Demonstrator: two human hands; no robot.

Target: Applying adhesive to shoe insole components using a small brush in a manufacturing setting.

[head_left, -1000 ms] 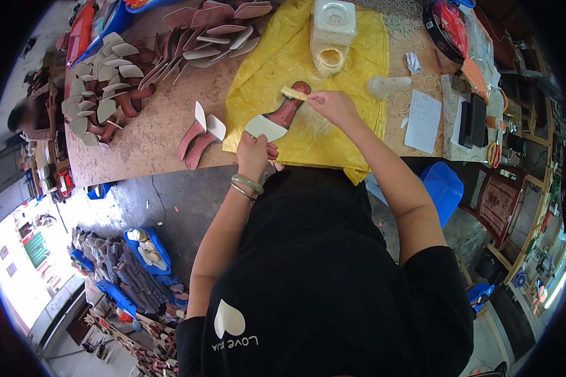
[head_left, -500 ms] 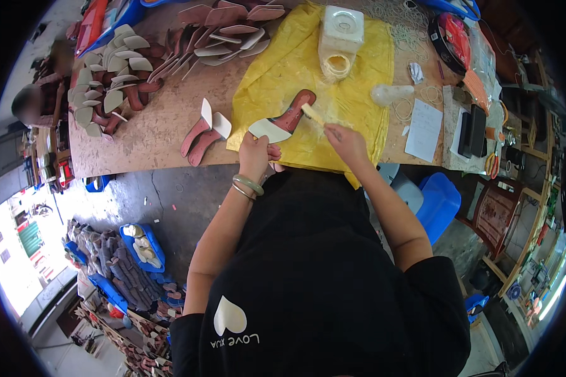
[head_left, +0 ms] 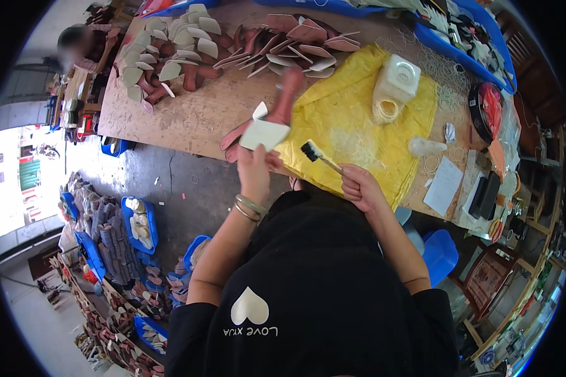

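My left hand (head_left: 255, 176), a bangle on its wrist, pinches a shoe insole (head_left: 265, 135) by its white front end. The insole's reddish-brown heel part points up and away, slightly blurred. It hangs over the left edge of the yellow plastic sheet (head_left: 324, 103), in front of a pair of similar insoles (head_left: 232, 139) on the table that it partly covers. In my right hand (head_left: 361, 190) is a small brush (head_left: 321, 156) with black bristles and a pale crusted head, held above the sheet. The white plastic container (head_left: 397, 88) with a cut-open mouth stands on the sheet beyond it.
Many insoles (head_left: 188, 47) lie heaped along the far left of the wooden table (head_left: 163, 119). To the right are a translucent bottle (head_left: 426, 147), a paper sheet (head_left: 444, 182), a black box (head_left: 483, 196) and tangled string. A blue tray (head_left: 465, 53) sits at the far right; a person is far left.
My left hand has lifted the insole off the yellow sheet and carried it left over the pair of insoles. The brush has come away from it. The whole view has turned.
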